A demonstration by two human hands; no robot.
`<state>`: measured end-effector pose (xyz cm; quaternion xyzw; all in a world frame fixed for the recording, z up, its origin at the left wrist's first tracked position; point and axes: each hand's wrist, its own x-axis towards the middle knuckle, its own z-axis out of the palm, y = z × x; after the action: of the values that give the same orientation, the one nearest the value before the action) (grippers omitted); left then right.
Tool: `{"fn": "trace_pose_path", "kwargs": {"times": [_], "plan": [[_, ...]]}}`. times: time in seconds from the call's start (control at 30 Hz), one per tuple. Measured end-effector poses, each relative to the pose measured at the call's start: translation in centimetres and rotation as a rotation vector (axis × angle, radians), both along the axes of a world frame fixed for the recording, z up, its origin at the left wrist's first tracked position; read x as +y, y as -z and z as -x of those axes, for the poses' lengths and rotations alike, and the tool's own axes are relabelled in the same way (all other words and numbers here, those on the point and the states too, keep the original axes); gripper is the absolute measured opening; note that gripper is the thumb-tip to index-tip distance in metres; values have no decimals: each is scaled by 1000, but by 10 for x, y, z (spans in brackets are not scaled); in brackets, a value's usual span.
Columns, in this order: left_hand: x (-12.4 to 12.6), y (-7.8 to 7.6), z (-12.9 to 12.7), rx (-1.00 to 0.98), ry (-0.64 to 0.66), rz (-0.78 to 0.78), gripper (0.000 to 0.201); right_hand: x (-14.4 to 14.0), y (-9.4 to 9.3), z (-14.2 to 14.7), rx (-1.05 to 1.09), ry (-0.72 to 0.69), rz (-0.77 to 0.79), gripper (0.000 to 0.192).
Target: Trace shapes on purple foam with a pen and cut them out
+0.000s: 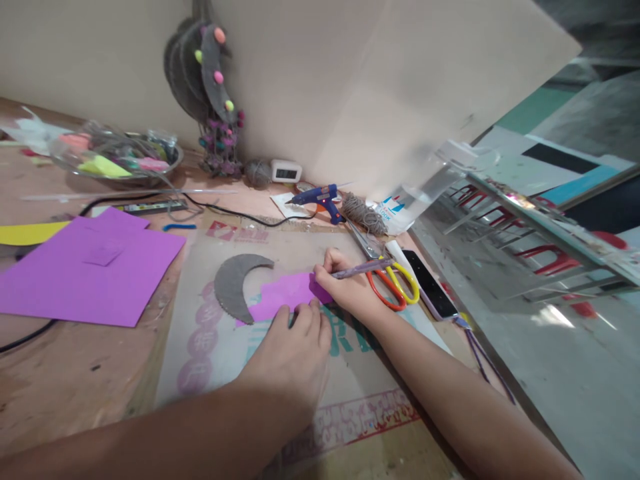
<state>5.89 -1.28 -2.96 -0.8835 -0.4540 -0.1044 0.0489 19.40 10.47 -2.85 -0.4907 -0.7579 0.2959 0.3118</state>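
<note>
My right hand is closed around a pencil, its back end pointing right. The tip is hidden behind my fingers, over a small purple foam or paper piece. My left hand rests on the lower edge of that piece, fingers laid out over it. A grey felt crescent lies at the piece's left end and overlaps its corner. Beneath them is a printed plastic sheet. Scissors with orange and yellow handles lie just beyond my right wrist.
Larger purple sheets lie at left, near a bowl of craft bits. A blue glue gun, grey yarn and a small clock stand by the wall. A phone lies near the table's right edge; a crescent ornament hangs behind.
</note>
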Motion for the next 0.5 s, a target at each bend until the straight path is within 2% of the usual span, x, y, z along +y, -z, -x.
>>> {"fn": "trace_pose_path", "kwargs": {"times": [0.13,0.43,0.5], "plan": [[0,2,-1,-2,-5,-10,47,0,-1,-2,35,59,27,28],[1,0,0,5,-2,-2,46,-3,-3,-3,72,35,50,29],[1,-1,0,8,-6,5,46,-1,-8,-7,103,39,-8,25]]}}
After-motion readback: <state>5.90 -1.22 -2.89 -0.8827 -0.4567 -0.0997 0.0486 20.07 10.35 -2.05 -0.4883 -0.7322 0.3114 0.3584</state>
